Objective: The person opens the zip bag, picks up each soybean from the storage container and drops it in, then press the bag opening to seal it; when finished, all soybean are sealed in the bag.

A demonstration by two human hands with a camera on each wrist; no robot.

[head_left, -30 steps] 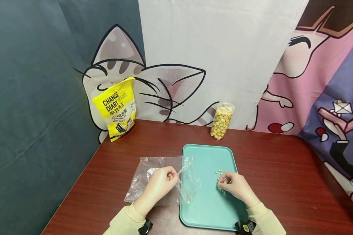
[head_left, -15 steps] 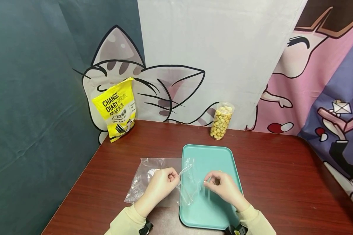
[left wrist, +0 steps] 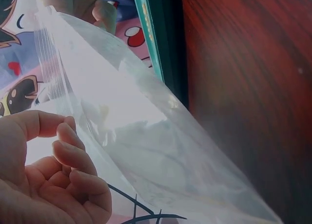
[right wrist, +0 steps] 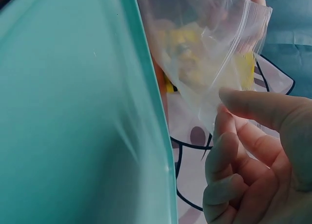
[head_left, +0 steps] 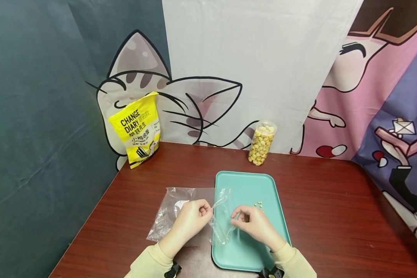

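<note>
While my left hand (head_left: 191,214) pinches the edge of the clear zip bag (head_left: 165,218) between thumb and forefinger, the other fingers curled in, I hold my right hand (head_left: 253,222) just beside the bag's mouth. Its thumb and forefinger tips are close together and the rest of the fingers are bent. Whether a tiny piece sits between them, I cannot tell.

The bag lies partly on the table (head_left: 125,220), with its mouth reaching over the left edge of the green tray (head_left: 243,183). A few small pale pieces (head_left: 260,206) lie on the tray beyond my right hand (so few that I judge little is left there to pick up). The work looks to me like moving them over to the bag, one or so at a time, and it is not finished while those are out on the tray. How many the bag already holds I cannot say; the film's glare and creases hide its inside.

At the back, the jar (head_left: 261,144) is full of yellowish puffed pieces, and the yellow packet (head_left: 139,129) stands well apart from my hands.
</note>
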